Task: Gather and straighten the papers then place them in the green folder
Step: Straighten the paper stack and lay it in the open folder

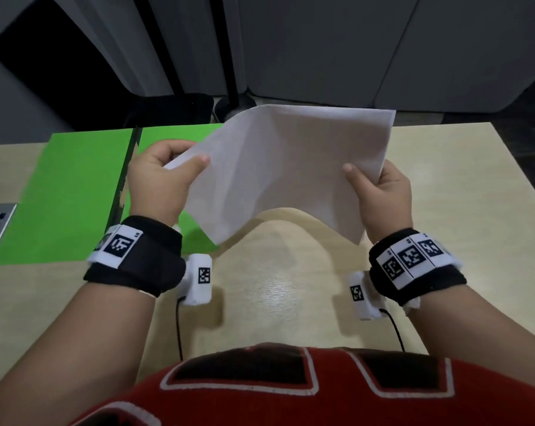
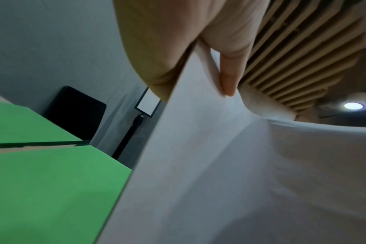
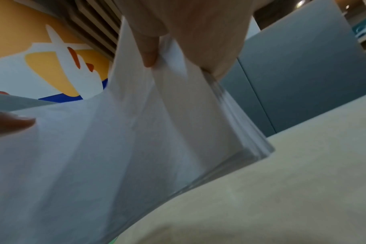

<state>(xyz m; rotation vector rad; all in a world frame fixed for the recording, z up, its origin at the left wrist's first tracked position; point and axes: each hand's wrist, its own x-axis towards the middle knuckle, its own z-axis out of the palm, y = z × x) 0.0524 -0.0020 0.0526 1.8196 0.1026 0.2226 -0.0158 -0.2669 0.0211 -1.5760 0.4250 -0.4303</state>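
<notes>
Both side edges of the papers (image 1: 278, 167) are pinched, by the left hand (image 1: 160, 179) and the right hand (image 1: 383, 195), above the table (image 1: 444, 210); the green folder (image 1: 76, 195) is lying open at left.

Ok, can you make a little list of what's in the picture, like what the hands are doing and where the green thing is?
papers: white stack, lifted off the table, bowed in the middle
left hand: pinches the stack's left edge
right hand: pinches the stack's right edge
green folder: lies open and flat, to the left
table: light wood
papers in folder: not yet
</notes>
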